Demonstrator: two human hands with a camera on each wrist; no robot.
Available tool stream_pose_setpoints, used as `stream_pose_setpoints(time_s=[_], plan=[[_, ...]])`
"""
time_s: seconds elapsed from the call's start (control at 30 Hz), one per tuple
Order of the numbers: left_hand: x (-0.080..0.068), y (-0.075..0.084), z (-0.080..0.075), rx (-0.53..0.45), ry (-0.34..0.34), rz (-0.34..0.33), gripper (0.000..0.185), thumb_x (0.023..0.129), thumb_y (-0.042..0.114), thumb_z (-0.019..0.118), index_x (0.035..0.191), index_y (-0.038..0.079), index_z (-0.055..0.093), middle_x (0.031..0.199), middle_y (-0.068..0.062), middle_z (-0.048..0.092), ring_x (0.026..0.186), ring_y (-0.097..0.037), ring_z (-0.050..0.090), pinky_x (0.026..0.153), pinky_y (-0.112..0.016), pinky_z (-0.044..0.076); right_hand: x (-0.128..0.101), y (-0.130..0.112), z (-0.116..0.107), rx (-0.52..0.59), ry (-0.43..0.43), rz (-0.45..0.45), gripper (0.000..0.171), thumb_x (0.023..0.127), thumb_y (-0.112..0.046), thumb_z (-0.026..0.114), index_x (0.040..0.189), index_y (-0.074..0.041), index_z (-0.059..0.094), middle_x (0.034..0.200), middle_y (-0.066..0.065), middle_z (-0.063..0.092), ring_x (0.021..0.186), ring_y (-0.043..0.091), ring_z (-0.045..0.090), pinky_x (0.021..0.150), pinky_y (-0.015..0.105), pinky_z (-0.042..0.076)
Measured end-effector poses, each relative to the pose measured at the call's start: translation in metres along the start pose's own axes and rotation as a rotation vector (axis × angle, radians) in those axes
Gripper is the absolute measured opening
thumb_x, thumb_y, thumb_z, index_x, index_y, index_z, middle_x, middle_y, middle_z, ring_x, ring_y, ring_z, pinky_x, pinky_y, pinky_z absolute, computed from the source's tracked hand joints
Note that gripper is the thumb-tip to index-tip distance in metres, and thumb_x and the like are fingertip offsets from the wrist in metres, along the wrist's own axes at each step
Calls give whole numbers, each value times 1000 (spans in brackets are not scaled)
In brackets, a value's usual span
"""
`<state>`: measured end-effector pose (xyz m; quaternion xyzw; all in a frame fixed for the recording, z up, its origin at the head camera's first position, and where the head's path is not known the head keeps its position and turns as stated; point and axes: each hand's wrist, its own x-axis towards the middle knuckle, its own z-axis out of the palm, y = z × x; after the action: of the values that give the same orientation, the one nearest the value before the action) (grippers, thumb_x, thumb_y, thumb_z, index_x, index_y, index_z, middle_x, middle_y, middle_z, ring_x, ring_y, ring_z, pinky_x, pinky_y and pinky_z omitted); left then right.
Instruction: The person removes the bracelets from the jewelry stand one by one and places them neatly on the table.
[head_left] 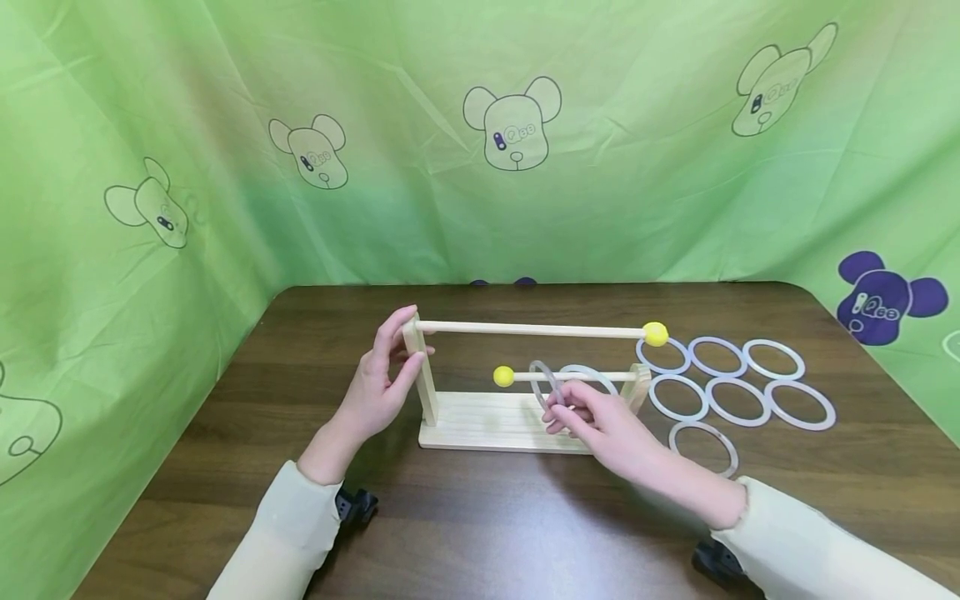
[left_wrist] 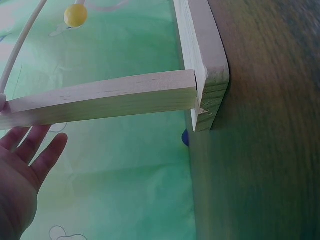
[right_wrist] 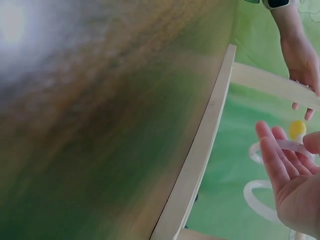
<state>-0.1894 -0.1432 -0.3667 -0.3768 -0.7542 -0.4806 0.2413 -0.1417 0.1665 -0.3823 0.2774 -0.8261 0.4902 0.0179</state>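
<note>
A pale wooden stand (head_left: 480, 421) has two posts, each bearing a horizontal rod tipped with a yellow ball. My left hand (head_left: 375, 387) grips the top of its left post (left_wrist: 125, 95), thumb and fingers on either side. My right hand (head_left: 607, 421) pinches a translucent whitish ring (head_left: 536, 387) between thumb and fingers. That ring appears to encircle the lower rod (head_left: 522, 377), near its yellow ball (head_left: 503, 377). Farther along this rod hangs a second ring (head_left: 588, 367), partly hidden behind my right hand. The upper rod (head_left: 525, 329) carries no ring.
Several similar rings lie flat on the brown wooden table (head_left: 360, 533) to the right of the stand. The nearest ring (head_left: 732, 454) is close to my right forearm. A green printed cloth (head_left: 420, 208) hangs behind and beside the table.
</note>
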Motion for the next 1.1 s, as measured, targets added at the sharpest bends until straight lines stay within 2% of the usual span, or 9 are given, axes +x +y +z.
stream_pose_setpoints(time_s=[0.53,0.9,1.1], plan=[[3,0,1,12,-7,0,58,93,-11,55,143,7,30,114,-16,62,93,-26,67,81,-39,54,13,-5,16,88,-43,-24,5,98,0,54,98,5,54,92,19,69,82,26,71,77,35,57],[2,1,0,15,-6,4,59,93,-11,55,143,6,30,114,-16,62,93,-27,67,82,-39,53,22,-8,23,86,-88,-5,5,100,-3,52,97,1,53,95,17,69,85,21,71,80,34,56],[0,0,-1,29,-6,1,58,93,-10,55,143,5,30,113,-16,62,93,-27,67,83,-39,53,23,-9,28,79,-108,-32,4,100,-2,52,97,-1,54,94,16,70,84,19,71,81,31,55]])
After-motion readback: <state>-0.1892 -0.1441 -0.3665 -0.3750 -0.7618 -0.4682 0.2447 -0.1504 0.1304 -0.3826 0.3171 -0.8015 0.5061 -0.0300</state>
